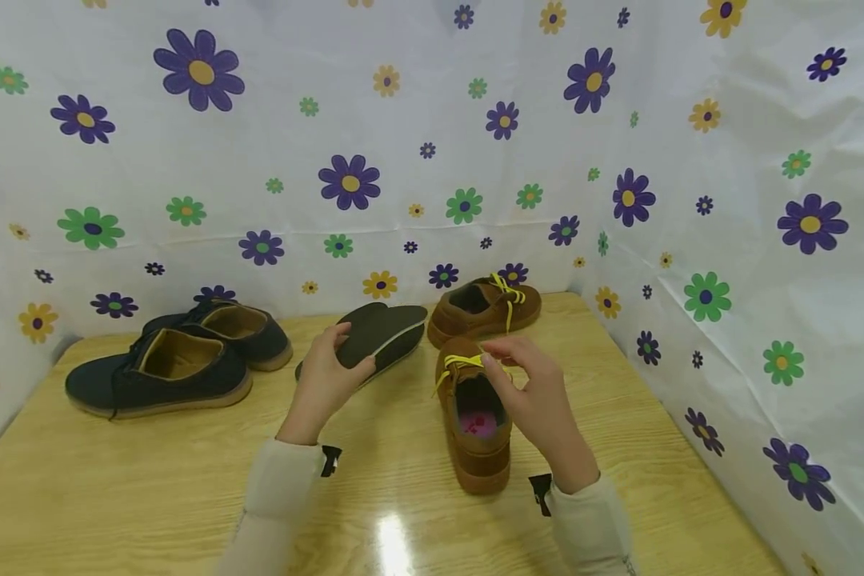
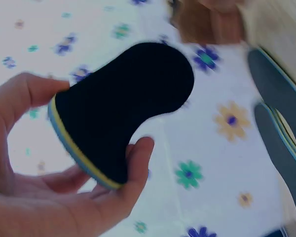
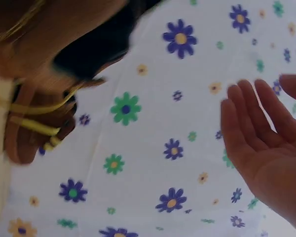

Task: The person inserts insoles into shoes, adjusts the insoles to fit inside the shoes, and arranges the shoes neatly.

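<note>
My left hand [image 1: 324, 386] holds a dark insole [image 2: 123, 94] at one end between thumb and fingers. Its edge shows yellow and blue layers in the left wrist view. More dark insoles [image 2: 269, 143] lie beyond it at the right of that view. My right hand [image 1: 536, 388] hovers beside the front of a brown shoe [image 1: 482, 460] with yellow laces [image 1: 463, 362]. Nothing is in its grasp; the right wrist view shows its fingers [image 3: 261, 113] fairly straight and apart from the shoe. Inside that shoe a pink patch [image 1: 478, 424] with red marks is visible.
A second brown shoe [image 1: 475, 320] with yellow laces stands behind, near the flowered cloth [image 1: 403, 120]. At the left of the wooden table [image 1: 166, 488] is a pair of dark blue shoes [image 1: 180, 392]. Cloth also rises along the right side.
</note>
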